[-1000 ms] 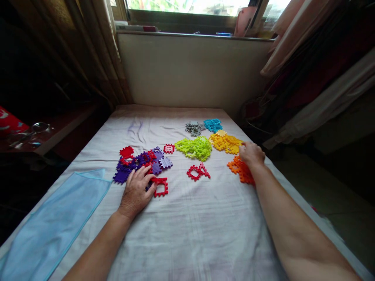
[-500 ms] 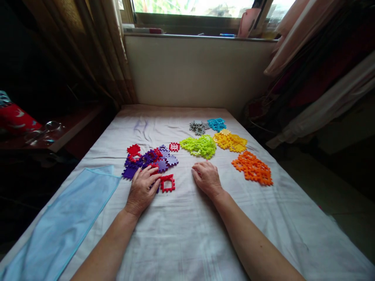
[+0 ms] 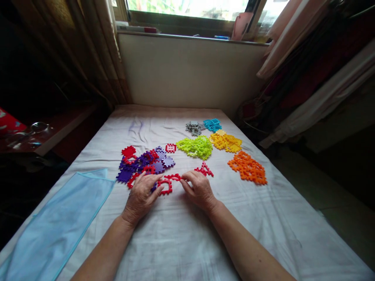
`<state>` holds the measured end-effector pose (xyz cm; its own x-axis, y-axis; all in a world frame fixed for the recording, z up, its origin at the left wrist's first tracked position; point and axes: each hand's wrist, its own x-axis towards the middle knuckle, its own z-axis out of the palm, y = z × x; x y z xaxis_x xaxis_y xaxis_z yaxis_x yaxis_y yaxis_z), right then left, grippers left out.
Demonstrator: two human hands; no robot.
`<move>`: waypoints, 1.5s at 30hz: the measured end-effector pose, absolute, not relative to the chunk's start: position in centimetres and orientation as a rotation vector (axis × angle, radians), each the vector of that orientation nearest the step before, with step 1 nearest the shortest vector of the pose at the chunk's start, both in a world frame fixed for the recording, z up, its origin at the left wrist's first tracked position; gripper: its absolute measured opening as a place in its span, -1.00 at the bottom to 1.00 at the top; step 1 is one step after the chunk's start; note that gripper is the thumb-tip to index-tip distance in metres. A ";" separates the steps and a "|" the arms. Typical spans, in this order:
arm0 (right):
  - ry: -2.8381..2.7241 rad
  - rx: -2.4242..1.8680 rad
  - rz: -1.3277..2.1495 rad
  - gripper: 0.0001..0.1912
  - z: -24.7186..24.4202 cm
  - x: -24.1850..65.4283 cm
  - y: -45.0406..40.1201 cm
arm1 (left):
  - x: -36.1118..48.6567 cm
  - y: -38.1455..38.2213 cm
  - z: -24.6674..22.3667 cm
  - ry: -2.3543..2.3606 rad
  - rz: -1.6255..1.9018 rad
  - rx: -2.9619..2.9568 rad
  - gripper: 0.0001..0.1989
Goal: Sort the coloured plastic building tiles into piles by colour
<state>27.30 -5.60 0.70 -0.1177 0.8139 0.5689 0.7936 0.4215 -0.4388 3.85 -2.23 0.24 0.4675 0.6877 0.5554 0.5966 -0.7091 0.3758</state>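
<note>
Your 2 hands worked close together over a pale sheet (image 3: 187, 238), among toothed plastic pieces lying in groups of color. Your right hand (image 3: 197, 189) had its grip pinched, thumb against fingers, on the right end of a narrow-looking red piece (image 3: 172, 177), whose other end reached toward the fingertips opposite. Your left hand (image 3: 142, 197) lay over the near edge of a mixed pile of purple pieces (image 3: 126, 175), lavender pieces (image 3: 168, 161) and red ones, its thumb and fingers apart at a square red frame (image 3: 170, 187); with the fingers covering part of it, whether that grip was clamped on the frame could not be told.

Just beyond your right hand sat a red triangular piece (image 3: 209, 170). A barred red tile (image 3: 170, 148) stood between the mixed pile and a lime green pile (image 3: 195, 146). Farther right, yellow pieces (image 3: 231, 143) lay beyond orange pieces (image 3: 249, 168), while gray pieces (image 3: 194, 128) and blue pieces (image 3: 212, 125) sat side by side farthest from you. A light blue cloth (image 3: 58, 222) was spread along your left, and a pink container (image 3: 241, 26) stood by the window.
</note>
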 end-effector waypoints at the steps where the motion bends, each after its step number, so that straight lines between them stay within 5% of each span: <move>1: -1.839 -1.405 0.024 -0.86 0.8 28.2 -5.5 | 3.8 -2.2 0.2 1.149 1.052 2.575 -0.69; 11: -1.588 -1.642 -0.076 -0.83 -0.5 33.4 -4.6 | 3.1 -2.4 0.6 1.053 0.671 2.690 -0.82; 18: -1.540 -1.706 -0.218 -0.84 -0.5 33.2 -4.7 | 3.4 -2.5 0.5 1.078 0.700 2.689 -0.90; 32: -2.141 -1.043 -0.060 -0.74 1.7 26.5 -6.2 | 4.8 -3.0 0.4 1.071 0.951 2.418 -0.87; 39: -2.066 -1.121 -0.084 -0.83 1.7 27.2 -6.0 | 4.5 -2.7 0.5 1.058 1.002 2.446 -0.85; 45: -1.433 -1.526 0.117 -0.78 0.6 31.7 -5.0 | 1.5 -1.0 0.5 1.411 1.143 2.496 -0.78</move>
